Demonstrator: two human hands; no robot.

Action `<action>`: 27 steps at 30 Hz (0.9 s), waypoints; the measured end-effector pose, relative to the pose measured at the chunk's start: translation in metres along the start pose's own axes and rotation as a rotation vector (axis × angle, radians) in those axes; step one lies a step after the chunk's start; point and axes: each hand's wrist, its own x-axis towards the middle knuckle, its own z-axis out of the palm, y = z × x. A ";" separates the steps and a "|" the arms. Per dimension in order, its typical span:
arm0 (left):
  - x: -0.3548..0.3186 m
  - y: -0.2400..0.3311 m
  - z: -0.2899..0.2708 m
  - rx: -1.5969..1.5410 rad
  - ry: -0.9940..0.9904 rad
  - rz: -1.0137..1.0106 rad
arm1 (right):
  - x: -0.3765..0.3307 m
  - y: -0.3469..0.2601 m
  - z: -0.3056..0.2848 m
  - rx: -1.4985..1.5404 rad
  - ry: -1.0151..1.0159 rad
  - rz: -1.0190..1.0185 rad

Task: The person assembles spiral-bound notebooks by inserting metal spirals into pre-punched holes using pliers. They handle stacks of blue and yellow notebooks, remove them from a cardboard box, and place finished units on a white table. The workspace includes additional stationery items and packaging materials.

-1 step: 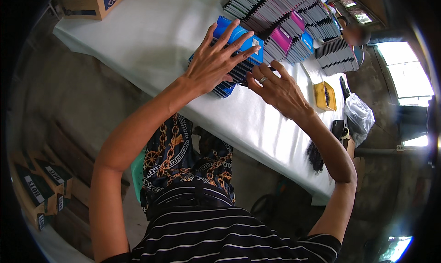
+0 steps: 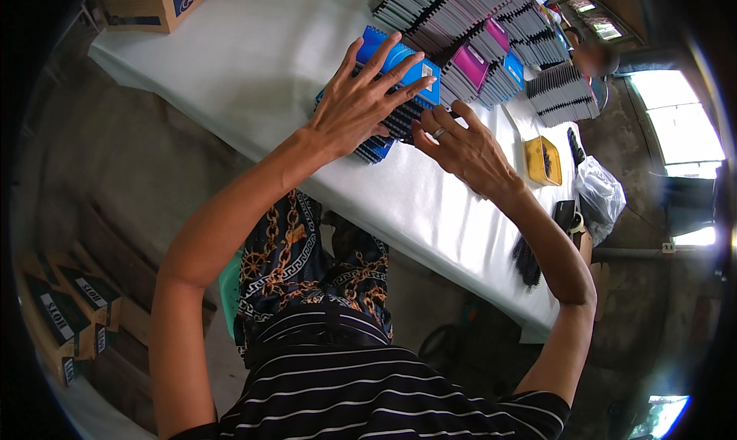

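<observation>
My left hand lies with its fingers spread across the blue cover of a spiral-bound notebook. That notebook tops a small stack of notebooks with black coil bindings, close to the table's near edge. At the stack's right corner, by the bindings, my right hand has its fingers curled in, thumb and forefinger close together. Whatever those fingertips grip is hidden. A ring sits on one finger of the right hand.
Behind are tall rows of bound notebooks, some with pink covers. To the right on the white-covered table are a yellow tray of small dark pieces, a clear plastic bag and black coils. A cardboard box stands far left.
</observation>
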 end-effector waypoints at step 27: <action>-0.010 0.003 0.005 0.009 -0.003 0.009 | 0.006 -0.018 0.006 -0.008 0.069 -0.035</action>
